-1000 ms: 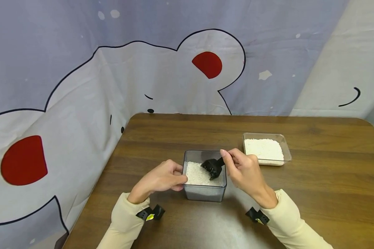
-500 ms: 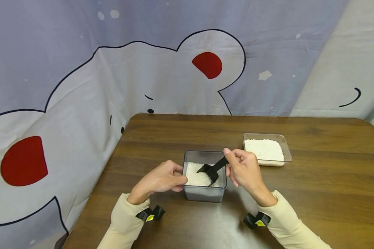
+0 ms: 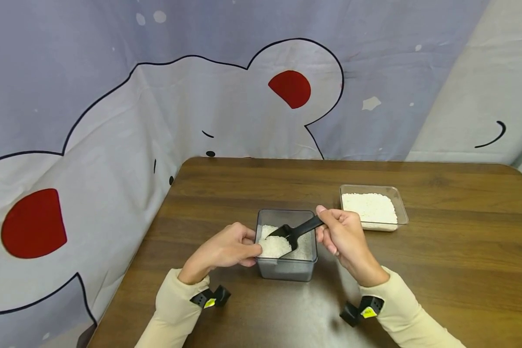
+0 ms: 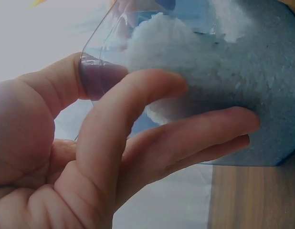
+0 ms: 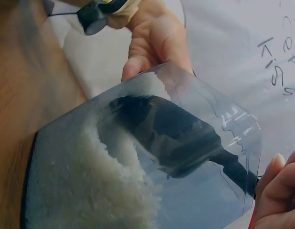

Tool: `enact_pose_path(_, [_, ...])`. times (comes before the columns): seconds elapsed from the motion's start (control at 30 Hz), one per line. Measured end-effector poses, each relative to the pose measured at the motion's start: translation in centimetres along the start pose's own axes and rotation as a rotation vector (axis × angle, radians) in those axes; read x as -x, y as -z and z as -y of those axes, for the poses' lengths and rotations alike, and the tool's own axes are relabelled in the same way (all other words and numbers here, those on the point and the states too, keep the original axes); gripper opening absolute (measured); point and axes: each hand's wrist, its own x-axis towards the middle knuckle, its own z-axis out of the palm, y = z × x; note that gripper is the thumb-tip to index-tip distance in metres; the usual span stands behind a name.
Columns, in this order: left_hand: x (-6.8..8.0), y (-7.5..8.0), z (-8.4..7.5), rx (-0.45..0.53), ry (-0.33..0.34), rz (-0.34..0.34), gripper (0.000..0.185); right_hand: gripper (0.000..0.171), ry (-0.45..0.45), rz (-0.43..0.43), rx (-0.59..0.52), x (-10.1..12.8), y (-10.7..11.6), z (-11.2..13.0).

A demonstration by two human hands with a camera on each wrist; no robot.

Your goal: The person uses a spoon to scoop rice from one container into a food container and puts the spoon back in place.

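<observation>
A translucent grey square container (image 3: 286,270) partly filled with white rice (image 3: 275,248) stands on the table. My left hand (image 3: 226,249) pinches its left wall, thumb at the rim and fingers along the outside, as the left wrist view shows with the fingers (image 4: 185,136) against the clear plastic. My right hand (image 3: 347,241) holds a black scoop (image 3: 305,227) by its handle end. The scoop's head lies low in the container, its mouth facing left at the rice. Through the wall in the right wrist view, the scoop head (image 5: 171,136) shows beside a slope of rice (image 5: 100,191).
A shallow clear container (image 3: 402,212) of white grains (image 3: 369,207) stands behind my right hand. The brown wooden table (image 3: 243,183) ends at a printed fabric curtain (image 3: 178,106). Small black cameras (image 3: 360,309) are strapped at both wrists.
The scoop has swung from mouth-down to lying flatter, and its head has moved left into the rice. My right hand has shifted slightly right and turned. My left hand stays put.
</observation>
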Motion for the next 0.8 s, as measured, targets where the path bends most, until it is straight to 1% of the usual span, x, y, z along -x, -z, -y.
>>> enact_pose_path(0.1, [0.0, 0.0, 0.0, 0.001, 0.001, 0.001, 0.015, 0.034, -0.014, -0.01, -0.053, -0.1, 0.2, 0.1])
enact_pose_path(0.17, [-0.1, 0.0, 0.0, -0.002, 0.002, 0.002, 0.009, 0.034, -0.009, -0.022, -0.067, -0.1, 0.5, 0.2])
enact_pose_path(0.33, [-0.2, 0.0, 0.1, -0.013, 0.004, -0.001, 0.017, 0.034, 0.039, -0.05, -0.084, -0.2, 1.1, 0.7])
enact_pose_path(0.37, [-0.2, 0.0, 0.1, -0.014, 0.002, -0.003, 0.016, 0.034, 0.045, -0.05, -0.09, -0.2, 1.2, 0.8])
enact_pose_path(0.47, [-0.2, 0.0, 0.1, -0.015, -0.004, -0.011, 0.012, 0.034, 0.054, -0.038, -0.113, -0.2, 1.5, 1.1])
enact_pose_path(0.63, [-0.2, -0.1, 0.1, -0.035, 0.0, -0.01, 0.024, 0.033, 0.035, 0.005, -0.157, -0.3, 1.9, 1.2])
enact_pose_path(0.8, [-0.1, -0.2, 0.2, -0.041, 0.0, -0.011, 0.027, 0.034, -0.017, 0.027, -0.206, -0.2, 2.2, 1.3])
